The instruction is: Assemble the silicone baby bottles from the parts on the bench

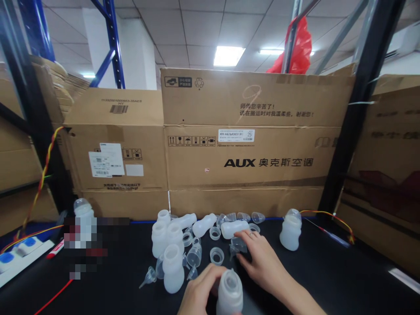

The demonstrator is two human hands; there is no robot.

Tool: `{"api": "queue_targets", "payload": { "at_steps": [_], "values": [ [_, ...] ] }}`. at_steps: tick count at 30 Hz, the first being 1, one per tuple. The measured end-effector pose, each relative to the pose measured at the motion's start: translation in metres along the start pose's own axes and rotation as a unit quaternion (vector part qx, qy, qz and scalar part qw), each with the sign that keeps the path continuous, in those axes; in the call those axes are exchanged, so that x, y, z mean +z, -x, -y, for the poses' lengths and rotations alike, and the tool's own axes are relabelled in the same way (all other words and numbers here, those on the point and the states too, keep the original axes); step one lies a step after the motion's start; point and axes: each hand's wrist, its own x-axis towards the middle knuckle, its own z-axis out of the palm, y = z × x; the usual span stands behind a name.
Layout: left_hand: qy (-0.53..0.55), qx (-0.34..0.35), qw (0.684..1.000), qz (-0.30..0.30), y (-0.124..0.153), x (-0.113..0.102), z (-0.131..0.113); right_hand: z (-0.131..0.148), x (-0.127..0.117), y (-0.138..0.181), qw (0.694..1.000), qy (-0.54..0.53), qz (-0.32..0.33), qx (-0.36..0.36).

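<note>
Left hand (200,291) gripped a translucent white plastic bottle (229,294), teat-topped, upright on the black worktop (328,280). Just right of it, right hand (259,258) curled over a small clear plastic cap (239,244); firm grip not discernible. Step judged: fetching a part. Next move called for a clean pinch and lift.

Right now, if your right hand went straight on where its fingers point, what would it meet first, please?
Most likely the clear cap at the right hand's fingertips, then the white bottle lying beyond, though depth is unclear.
</note>
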Motion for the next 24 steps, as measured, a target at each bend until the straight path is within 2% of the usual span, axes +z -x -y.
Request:
{"api": "queue_targets", "payload": {
  "at_steps": [5, 9, 13, 18, 21, 24],
  "values": [
    [0.000, -0.017, 1.000, 0.018, -0.006, -0.005, 0.001, -0.007, 0.007, 0.002, 0.998, -0.059, -0.003, -0.012],
    [-0.005, -0.047, 0.998, 0.041, -0.006, -0.003, 0.011, -0.018, 0.004, 0.001, 0.996, -0.085, -0.015, -0.016],
    [0.057, -0.087, 0.992, 0.070, -0.007, -0.007, 0.018, -0.026, 0.000, -0.003, 0.994, -0.092, -0.056, -0.016],
    [0.138, -0.169, 0.975, 0.030, -0.007, -0.011, 0.009, -0.021, -0.009, -0.006, 0.987, -0.126, -0.102, -0.003],
    [0.130, -0.163, 0.978, -0.012, -0.008, -0.011, 0.006, -0.010, -0.019, -0.008, 0.958, -0.260, -0.116, 0.033],
    [0.155, -0.153, 0.976, -0.027, -0.009, -0.010, 0.008, 0.000, -0.032, -0.010, 0.889, -0.443, -0.087, 0.075]
  ]
}}
